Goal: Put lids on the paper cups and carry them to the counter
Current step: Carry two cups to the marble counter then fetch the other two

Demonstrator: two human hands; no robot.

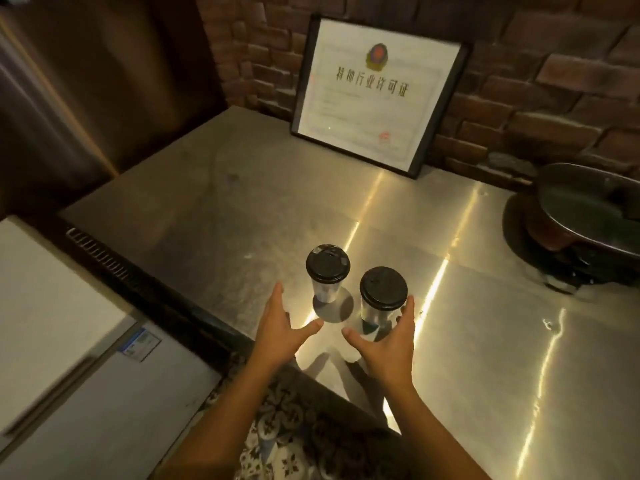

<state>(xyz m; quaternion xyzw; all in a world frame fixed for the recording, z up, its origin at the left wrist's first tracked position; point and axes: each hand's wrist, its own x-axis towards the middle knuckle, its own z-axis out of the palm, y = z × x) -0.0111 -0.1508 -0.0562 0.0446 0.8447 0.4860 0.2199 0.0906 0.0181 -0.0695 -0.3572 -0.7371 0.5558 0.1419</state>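
Lids (327, 263) sit on both paper cups (374, 315), upright on the steel desk (485, 306); left hand (277, 327) and right hand (388, 344) spread wide, each grip empty, so little seems left.

framed certificate (377, 95) headed 特种行业许可证, appliance sticker (140, 342) unreadable

Two cups stand on the desk (485, 306), the left cup (327, 275) a bit farther than the right cup (381, 299). A frame (377, 95) leans on the wall (554, 81) far behind; a pan (588, 209) sits far right.
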